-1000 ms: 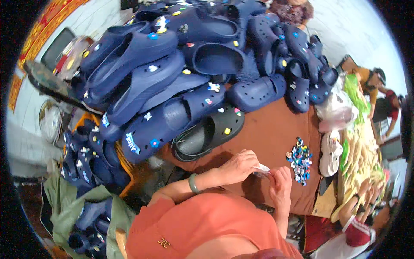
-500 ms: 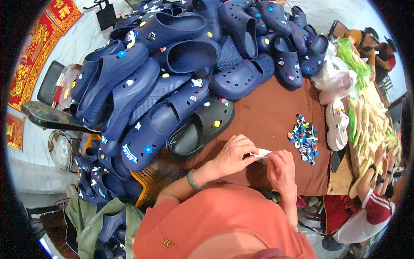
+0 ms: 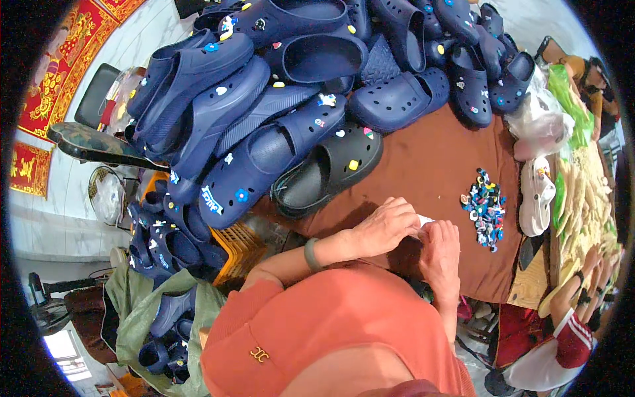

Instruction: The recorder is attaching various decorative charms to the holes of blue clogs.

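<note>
Above the near edge of the brown-covered table, my two hands meet over a small white, paper-like piece. My left hand, with a grey-green bangle on its wrist, pinches the piece from the left. My right hand has its fingers curled around the other end and hides most of it. Beyond my left hand lies a black clog with colourful charms in its holes. Right of my hands, a heap of small colourful shoe charms rests on the cloth.
Navy clogs with charms are piled high at the left and back. A white clog and a plastic bag are at the right. An orange crate and a green sack stand lower left. Another person's hands are far right.
The whole view has shifted, so the clogs and charms appear farther right. The white piece shows less now, more covered by my fingers. Both hands stay together on it.
</note>
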A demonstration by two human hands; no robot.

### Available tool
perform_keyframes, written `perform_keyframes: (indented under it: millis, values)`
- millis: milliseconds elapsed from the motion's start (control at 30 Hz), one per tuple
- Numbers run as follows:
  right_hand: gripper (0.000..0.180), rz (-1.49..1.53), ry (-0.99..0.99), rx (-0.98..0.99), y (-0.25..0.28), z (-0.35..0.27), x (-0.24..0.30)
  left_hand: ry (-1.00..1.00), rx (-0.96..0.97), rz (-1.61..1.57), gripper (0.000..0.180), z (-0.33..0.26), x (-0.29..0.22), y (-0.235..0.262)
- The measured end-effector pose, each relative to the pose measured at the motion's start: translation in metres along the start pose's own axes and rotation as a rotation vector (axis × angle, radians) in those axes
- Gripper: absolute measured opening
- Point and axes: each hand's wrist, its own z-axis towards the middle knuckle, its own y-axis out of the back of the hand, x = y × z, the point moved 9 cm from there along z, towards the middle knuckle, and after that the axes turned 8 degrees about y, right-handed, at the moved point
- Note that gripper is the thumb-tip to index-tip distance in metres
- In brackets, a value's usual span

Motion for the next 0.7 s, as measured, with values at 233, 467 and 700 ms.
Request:
perform_keyframes:
  millis: [233, 467, 700]
  values:
    - [0.01, -0.03, -0.019, -0.025, 0.019, -0.013, -0.012, -0.055, -0.071, 0.039, 0.01, 0.002, 0.005, 0.005]
    - [0.013, 0.073, -0.06, -0.137, 0.024, -0.029, -0.032, -0.088, 0.149, 0.134, 0.013, 0.016, -0.021, -0.008]
    - [0.008, 0.239, -0.132, -0.038, 0.025, -0.039, -0.043, -0.056, 0.04, 0.117, 0.01, 0.017, -0.013, -0.011]
